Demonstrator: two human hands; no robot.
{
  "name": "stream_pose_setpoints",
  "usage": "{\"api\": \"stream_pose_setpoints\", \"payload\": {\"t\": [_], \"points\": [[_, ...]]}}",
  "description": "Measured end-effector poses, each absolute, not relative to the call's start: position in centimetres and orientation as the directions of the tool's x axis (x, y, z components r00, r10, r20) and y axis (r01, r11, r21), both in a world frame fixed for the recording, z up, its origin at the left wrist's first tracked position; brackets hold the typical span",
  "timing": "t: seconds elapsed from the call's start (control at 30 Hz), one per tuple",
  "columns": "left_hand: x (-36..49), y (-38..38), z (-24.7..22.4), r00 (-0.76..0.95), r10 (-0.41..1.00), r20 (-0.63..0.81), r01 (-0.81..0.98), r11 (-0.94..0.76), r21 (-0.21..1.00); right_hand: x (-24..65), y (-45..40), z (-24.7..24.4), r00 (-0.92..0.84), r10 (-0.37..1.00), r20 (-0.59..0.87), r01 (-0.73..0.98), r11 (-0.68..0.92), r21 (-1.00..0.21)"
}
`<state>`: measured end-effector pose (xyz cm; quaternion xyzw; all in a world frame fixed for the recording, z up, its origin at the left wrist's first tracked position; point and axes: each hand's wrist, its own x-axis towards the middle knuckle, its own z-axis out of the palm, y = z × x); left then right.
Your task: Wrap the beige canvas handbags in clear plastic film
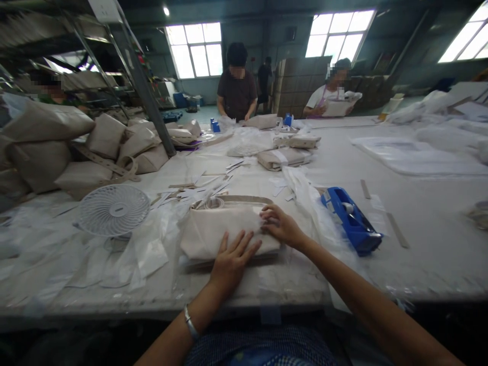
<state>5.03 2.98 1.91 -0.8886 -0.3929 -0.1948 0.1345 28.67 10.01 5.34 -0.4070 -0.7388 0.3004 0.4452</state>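
Observation:
A folded beige fabric bag (213, 229) lies on the table right in front of me, its strap curled at the top. My left hand (231, 259) presses flat on the bag's near edge, fingers spread. Along the bag's right edge rests my right hand (280, 223), its fingers curled on the fabric. Clear plastic bags (152, 254) lie under and around the folded bag.
A blue tape dispenser (351, 218) sits to the right. A white fan (112, 209) lies at the left, with stacked beige bags (46, 152) behind it. Across the table two people (236, 84) handle more bags. Paper scraps litter the middle.

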Motion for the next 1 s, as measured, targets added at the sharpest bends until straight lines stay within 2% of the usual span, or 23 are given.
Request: {"api": "stream_pose_setpoints", "payload": {"t": [0.1, 0.3, 0.7, 0.83, 0.93, 1.0], "points": [[5.0, 3.1, 1.7, 0.614, 0.632, 0.472, 0.743, -0.665, -0.076, 29.0, 8.8, 5.4, -0.311, 0.845, 0.434, 0.300, 0.521, -0.799], [5.0, 3.3, 1.8, 0.615, 0.629, 0.475, 0.734, -0.677, -0.055, 30.1, 5.4, 4.3, -0.393, 0.676, 0.623, 0.434, 0.734, -0.523], [6.1, 2.9, 2.2, 0.556, 0.703, 0.444, 0.792, -0.610, -0.025, 30.0, 2.2, 2.1, -0.501, 0.487, 0.715, 0.465, 0.848, -0.253], [6.2, 2.7, 2.0, 0.586, 0.671, 0.454, 0.778, -0.623, -0.083, 30.3, 1.1, 2.4, -0.557, 0.463, 0.690, 0.444, 0.868, -0.224], [6.1, 2.7, 1.7, 0.593, 0.661, 0.459, 0.772, -0.628, -0.093, 30.9, 0.3, 3.6, -0.584, 0.471, 0.661, 0.395, 0.876, -0.275], [6.0, 2.7, 1.6, 0.587, 0.663, 0.464, 0.775, -0.625, -0.088, 31.1, 0.3, 4.3, -0.516, 0.534, 0.670, 0.445, 0.835, -0.323]]}}
